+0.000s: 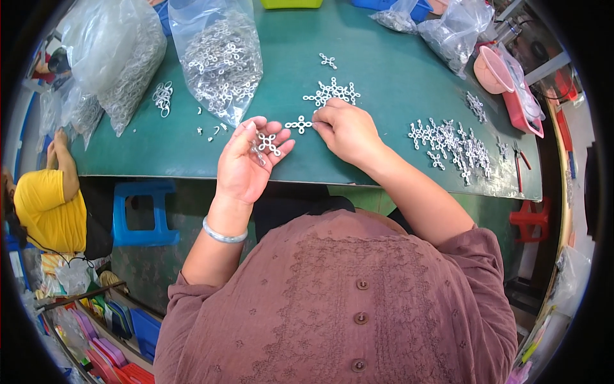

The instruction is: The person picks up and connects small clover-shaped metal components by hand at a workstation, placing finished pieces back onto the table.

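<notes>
My left hand [246,163] is palm up with fingers curled, holding a few small silver cross-shaped metal pieces with looped ends; one cross-shaped piece [268,144] rests against the fingers. My right hand [345,130] has its fingers pinched together, low over the green table. Another looped cross-shaped piece [299,125] sits between my hands, its right end at my right fingertips, which hide that end. Just beyond the right hand lies a cluster of similar pieces [334,91], partly covered by it. A single cross-shaped piece [327,61] is farther away.
A clear bag of metal pieces [220,70] and bulging plastic bags [118,64] occupy the left side. More crosses [451,147] are heaped right, near red-handled pliers [521,163] and pink baskets [505,83]. A person in yellow [51,211] sits left, near a blue stool [144,214].
</notes>
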A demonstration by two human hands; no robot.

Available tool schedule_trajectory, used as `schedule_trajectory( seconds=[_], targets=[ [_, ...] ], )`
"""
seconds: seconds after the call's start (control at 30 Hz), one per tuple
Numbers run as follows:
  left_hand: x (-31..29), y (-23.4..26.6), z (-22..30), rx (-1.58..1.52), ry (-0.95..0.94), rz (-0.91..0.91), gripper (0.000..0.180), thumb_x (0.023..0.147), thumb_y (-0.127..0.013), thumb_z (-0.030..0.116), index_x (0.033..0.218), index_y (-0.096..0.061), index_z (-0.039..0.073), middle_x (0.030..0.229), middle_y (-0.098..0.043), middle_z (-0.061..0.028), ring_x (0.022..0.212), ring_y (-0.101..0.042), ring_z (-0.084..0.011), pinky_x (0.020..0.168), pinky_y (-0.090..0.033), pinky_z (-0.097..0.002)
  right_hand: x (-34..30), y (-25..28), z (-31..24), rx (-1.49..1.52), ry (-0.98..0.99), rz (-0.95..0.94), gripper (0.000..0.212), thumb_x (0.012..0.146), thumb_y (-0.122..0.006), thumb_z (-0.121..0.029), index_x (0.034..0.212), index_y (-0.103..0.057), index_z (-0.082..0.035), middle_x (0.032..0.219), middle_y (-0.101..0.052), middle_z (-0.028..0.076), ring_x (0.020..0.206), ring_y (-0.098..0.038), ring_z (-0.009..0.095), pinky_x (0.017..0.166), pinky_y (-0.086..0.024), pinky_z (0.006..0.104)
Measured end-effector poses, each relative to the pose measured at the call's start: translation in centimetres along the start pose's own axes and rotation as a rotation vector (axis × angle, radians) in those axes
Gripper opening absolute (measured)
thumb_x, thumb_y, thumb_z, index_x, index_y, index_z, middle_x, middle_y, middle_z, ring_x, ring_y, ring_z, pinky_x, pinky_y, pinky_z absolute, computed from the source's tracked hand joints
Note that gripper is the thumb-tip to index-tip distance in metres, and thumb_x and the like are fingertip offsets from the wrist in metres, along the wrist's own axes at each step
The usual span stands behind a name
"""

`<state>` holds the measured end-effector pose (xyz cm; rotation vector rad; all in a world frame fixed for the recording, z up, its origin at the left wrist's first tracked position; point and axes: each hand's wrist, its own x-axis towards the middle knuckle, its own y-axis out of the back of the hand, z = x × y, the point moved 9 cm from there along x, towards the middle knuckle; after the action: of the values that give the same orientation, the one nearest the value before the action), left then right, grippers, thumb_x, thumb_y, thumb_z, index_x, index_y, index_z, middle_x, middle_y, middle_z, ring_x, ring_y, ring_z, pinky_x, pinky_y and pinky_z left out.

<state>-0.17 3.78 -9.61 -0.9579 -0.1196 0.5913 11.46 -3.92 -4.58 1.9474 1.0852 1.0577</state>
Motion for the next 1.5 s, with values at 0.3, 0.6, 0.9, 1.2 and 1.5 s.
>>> schedule_trajectory(
  seconds=[0.3, 0.6, 0.9, 1.2, 1.5],
  targets=[
    [-0.3, -0.2, -0.8, 0.329, 0.107, 0.163, 0.016, 0.083, -0.056, 0.018, 0.092, -0.054, 0.005, 0.066, -0.05, -0.001, 0.055, -0.045, -0.008, 0.043, -0.034, -0.0171, -1.4, 3.1, -1.9, 0.184, 0.011, 0.087, 0.005, 0.073, -0.059, -0.011, 0.075, -0.06, -0.006, 0.073, -0.054, 0.005, 0.065, -0.055, 0.025, 0.057, -0.045, 0.0342],
    [0.0, -1.7, -1.0, 0.361, 0.036, 0.053, 0.009, 0.083, -0.056, 0.014, 0.086, -0.055, 0.005, 0.068, -0.054, -0.0013, 0.056, -0.048, -0.008, 0.046, -0.036, -0.019, -2.2, 2.8, -0.4, 0.595, -0.178, 0.0, 0.008, 0.074, -0.061, -0.007, 0.078, -0.058, -0.001, 0.073, -0.054, 0.006, 0.062, -0.054, 0.014, 0.056, -0.043, 0.0262],
    [-0.1, -2.8, -1.3, 0.253, -0.029, -0.048, 0.019, 0.085, -0.052, 0.009, 0.102, -0.054, 0.003, 0.087, -0.059, -0.0067, 0.069, -0.054, -0.0113, 0.056, -0.042, -0.0217, -2.6, 3.1, -0.8, 0.665, -0.164, 0.027, 0.007, 0.072, -0.06, 0.0, 0.078, -0.057, 0.0, 0.071, -0.052, 0.003, 0.061, -0.05, 0.008, 0.054, -0.041, 0.0216],
    [0.3, -2.1, -1.7, 0.166, -0.003, -0.024, 0.019, 0.085, -0.05, 0.008, 0.103, -0.053, 0.003, 0.092, -0.057, -0.0079, 0.072, -0.053, -0.0126, 0.057, -0.043, -0.0233, -2.3, 2.9, 1.4, 0.464, -0.128, -0.033, 0.02, 0.068, -0.063, -0.005, 0.087, -0.058, -0.002, 0.076, -0.055, 0.007, 0.064, -0.054, 0.015, 0.057, -0.045, 0.0268],
    [0.9, -1.6, -1.9, 0.097, 0.025, -0.065, 0.015, 0.087, -0.048, 0.012, 0.099, -0.052, 0.003, 0.09, -0.057, -0.0082, 0.076, -0.055, -0.0142, 0.064, -0.048, -0.0262, -1.0, 3.4, 5.2, -0.018, -0.179, 0.014, 0.012, 0.072, -0.059, -0.014, 0.08, -0.061, -0.006, 0.081, -0.055, 0.009, 0.077, -0.055, 0.028, 0.068, -0.044, 0.037]
  ],
)
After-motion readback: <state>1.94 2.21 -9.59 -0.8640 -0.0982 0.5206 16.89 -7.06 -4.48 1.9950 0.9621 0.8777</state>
